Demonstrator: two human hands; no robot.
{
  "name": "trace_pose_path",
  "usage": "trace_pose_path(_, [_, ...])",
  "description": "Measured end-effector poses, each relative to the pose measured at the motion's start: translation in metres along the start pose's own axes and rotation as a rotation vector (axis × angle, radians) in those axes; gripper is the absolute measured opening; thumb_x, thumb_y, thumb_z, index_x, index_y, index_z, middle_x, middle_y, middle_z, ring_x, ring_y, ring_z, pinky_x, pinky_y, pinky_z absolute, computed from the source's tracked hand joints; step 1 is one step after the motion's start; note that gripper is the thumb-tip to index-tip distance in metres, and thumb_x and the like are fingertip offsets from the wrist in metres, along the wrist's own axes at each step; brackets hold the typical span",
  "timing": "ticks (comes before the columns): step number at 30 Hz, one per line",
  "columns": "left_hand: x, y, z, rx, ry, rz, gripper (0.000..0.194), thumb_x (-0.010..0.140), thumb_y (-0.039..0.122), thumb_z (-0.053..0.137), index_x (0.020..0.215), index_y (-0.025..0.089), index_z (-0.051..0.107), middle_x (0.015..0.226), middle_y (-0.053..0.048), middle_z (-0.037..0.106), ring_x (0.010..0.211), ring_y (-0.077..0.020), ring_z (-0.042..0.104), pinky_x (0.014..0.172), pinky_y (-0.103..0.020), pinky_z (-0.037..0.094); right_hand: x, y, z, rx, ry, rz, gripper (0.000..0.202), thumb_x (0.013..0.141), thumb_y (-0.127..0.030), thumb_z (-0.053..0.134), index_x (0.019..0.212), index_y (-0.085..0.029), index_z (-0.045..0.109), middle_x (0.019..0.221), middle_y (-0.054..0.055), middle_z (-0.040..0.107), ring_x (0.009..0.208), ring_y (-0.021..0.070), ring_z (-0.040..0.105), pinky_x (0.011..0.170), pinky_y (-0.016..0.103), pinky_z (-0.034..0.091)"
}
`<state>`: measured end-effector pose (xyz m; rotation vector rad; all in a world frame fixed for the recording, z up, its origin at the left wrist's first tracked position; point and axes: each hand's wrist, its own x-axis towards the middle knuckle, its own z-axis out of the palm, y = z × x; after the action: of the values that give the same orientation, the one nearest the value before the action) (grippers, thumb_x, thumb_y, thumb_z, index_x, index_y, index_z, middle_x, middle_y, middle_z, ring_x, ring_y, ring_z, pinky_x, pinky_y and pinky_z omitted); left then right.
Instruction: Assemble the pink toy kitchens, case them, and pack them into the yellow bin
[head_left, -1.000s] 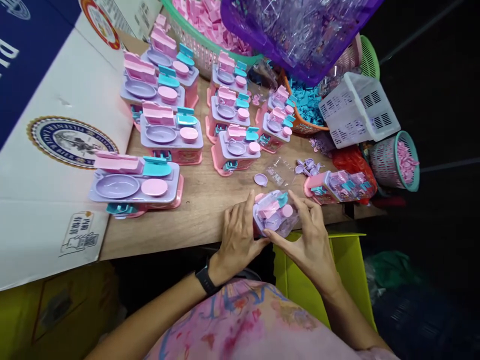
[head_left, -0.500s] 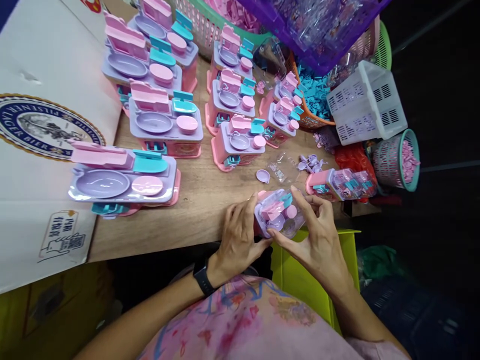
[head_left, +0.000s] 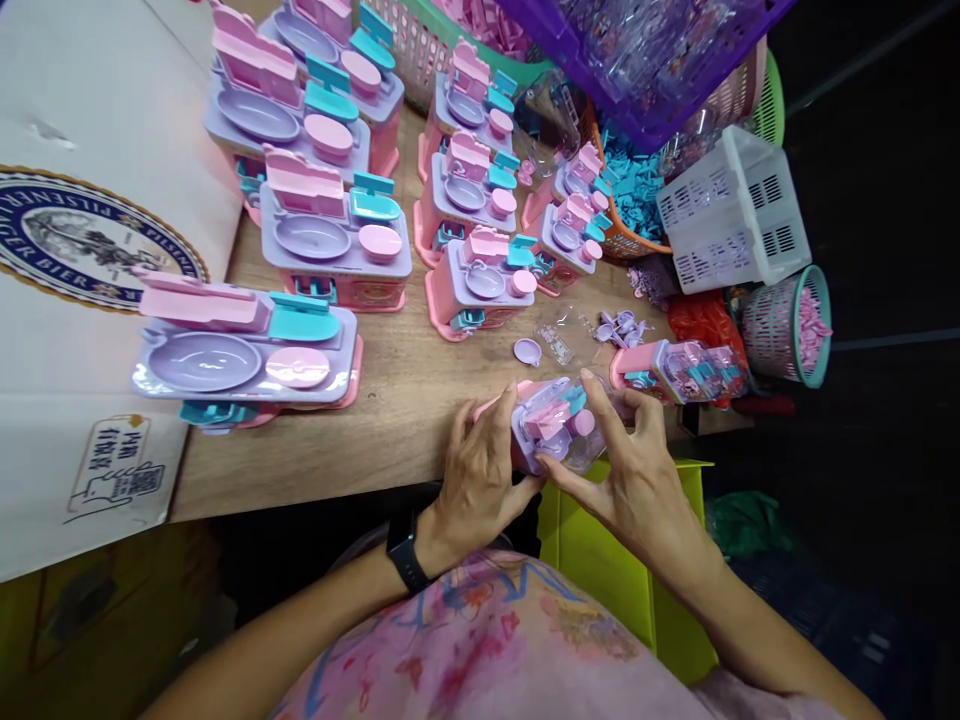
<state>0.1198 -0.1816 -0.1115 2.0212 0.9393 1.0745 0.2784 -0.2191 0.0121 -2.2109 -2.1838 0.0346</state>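
Observation:
Near the table's front edge, a small toy kitchen (head_left: 531, 440) in pink and purple is tipped onto its side, its top facing right. My left hand (head_left: 484, 455) is closed around its pink base. A clear plastic cover (head_left: 589, 450) sits over the top, where a pink rack, a turquoise piece and a purple pan show through. My right hand (head_left: 637, 460) grips that cover between thumb and fingers. Just beyond lie a small purple pan (head_left: 527, 351), a clear plastic sheet (head_left: 566, 335) and a pile of purple utensils (head_left: 622, 328). A covered toy kitchen (head_left: 660, 370) lies to the right.
Several uncovered toy kitchens (head_left: 337, 240) stand in rows on the wooden table (head_left: 397, 420). A beer carton (head_left: 75, 380) borders the left side. Behind are a purple crate (head_left: 570, 50), an orange basket (head_left: 619, 235) of turquoise parts and a white basket (head_left: 739, 210). Below sits a yellow box (head_left: 600, 560).
The view has shifted slightly. Both hands keep nearly the same grip on the toy kitchen and its clear cover.

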Motion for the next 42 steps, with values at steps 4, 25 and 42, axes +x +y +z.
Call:
trace_pose_path(4, [-0.001,0.002,0.000,0.020,-0.004,-0.006,0.097,0.095,0.034,0.067,0.165,0.010,0.004,0.152,-0.023,0.056,0.141,-0.0321,0.055,0.125,-0.052,0.031,0.001,0.001,0.000,-0.062,-0.042,-0.013,0.095,0.094,-0.061,0.065,0.169,-0.026,0.019,0.134,0.020,0.039,0.126,0.0422,0.049,0.101,0.065,0.051])
trace_pose_path(25, [-0.003,0.005,0.001,0.026,0.006,-0.027,0.093,0.093,0.036,0.065,0.164,0.007,0.011,0.151,-0.024,0.055,0.139,-0.0322,0.055,0.122,-0.048,0.032,0.019,-0.007,-0.025,-0.162,-0.196,-0.116,0.080,0.097,-0.058,0.062,0.162,-0.023,0.032,0.151,0.024,0.034,0.146,0.0457,0.036,0.109,0.065,0.048])
trace_pose_path(42, [0.011,0.001,-0.022,-0.785,-0.225,-0.215,0.068,0.095,0.031,0.058,0.155,0.024,0.026,0.162,-0.017,0.041,0.152,-0.0294,0.041,0.125,-0.053,0.035,0.006,-0.010,-0.005,-0.192,-0.129,-0.119,0.083,0.098,-0.061,0.057,0.164,-0.018,0.029,0.150,0.028,0.041,0.137,0.0456,0.049,0.103,0.063,0.052])
